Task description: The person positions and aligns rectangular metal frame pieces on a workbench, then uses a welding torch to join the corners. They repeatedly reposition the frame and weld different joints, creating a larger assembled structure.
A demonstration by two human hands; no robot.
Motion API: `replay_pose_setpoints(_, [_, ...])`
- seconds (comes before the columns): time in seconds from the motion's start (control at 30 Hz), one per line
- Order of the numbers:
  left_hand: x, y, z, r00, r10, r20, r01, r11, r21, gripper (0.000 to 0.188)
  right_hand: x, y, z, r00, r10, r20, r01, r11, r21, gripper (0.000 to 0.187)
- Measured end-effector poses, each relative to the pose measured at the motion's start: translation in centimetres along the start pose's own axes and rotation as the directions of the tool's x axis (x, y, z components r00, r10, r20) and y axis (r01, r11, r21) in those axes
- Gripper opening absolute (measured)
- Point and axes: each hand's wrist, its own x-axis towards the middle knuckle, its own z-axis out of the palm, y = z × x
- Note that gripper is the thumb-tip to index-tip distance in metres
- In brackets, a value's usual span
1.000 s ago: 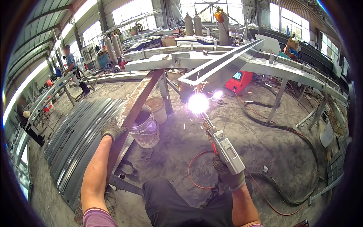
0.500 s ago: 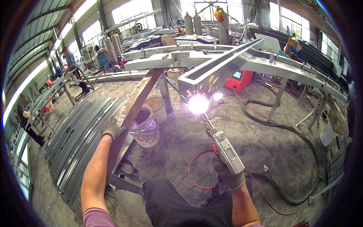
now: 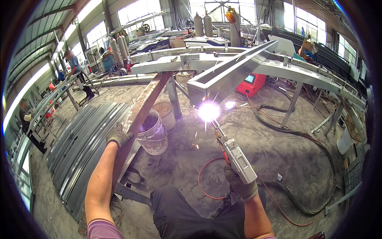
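Observation:
My right hand (image 3: 242,184), in a dark work glove, is closed around the grip of a silver handheld welding gun (image 3: 238,158). The gun points up and away, its tip ending in a white-purple glare with sparks. This glare sits at the lower near end of a shiny metal box-section beam (image 3: 234,73), hiding the spot where tip and metal meet. That beam slants up to the right across a long metal frame (image 3: 306,71). My left hand (image 3: 119,136), also gloved, grips the edge of a rusty brown steel beam (image 3: 148,97) on the left.
Two buckets (image 3: 153,139) stand beside the rusty beam. Long grey metal profiles (image 3: 85,147) lie stacked at left. A red machine (image 3: 252,85) with a screen sits behind the glare; a black hose (image 3: 318,139) and thin red cable (image 3: 199,179) loop over the floor. Two people (image 3: 73,65) work far left.
The sparks have changed shape: fewer fly upward, and some now fall below the glare. The gun tip has barely shifted, and my left hand stays in place.

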Motion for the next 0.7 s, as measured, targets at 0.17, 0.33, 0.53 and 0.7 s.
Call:
replay_pose_setpoints(0.17, [0.3, -0.1, 0.2, 1.000, 0.011, 0.004, -0.011, 1.000, -0.003, 0.125, -0.3, 0.3, 0.0, 0.999, 0.032, -0.013, -0.032, 0.999, 0.025, 0.017])
replay_pose_setpoints(0.33, [0.6, -0.7, 0.7, 1.000, 0.017, -0.026, -0.017, 1.000, 0.009, 0.124, -0.6, 0.4, 0.0, 0.996, 0.088, 0.011, -0.089, 0.994, 0.070, 0.020])
replay_pose_setpoints(0.53, [0.6, -0.5, 0.6, 1.000, 0.028, -0.004, -0.028, 1.000, 0.009, 0.123, -0.9, 0.8, -0.1, 0.992, 0.120, 0.033, -0.121, 0.992, 0.047, 0.021])
replay_pose_setpoints(0.7, [0.0, 0.2, -0.5, 1.000, -0.008, 0.027, 0.008, 1.000, -0.012, 0.121, -0.5, 0.7, 0.0, 0.998, 0.063, 0.025, -0.064, 0.996, 0.057, 0.019])
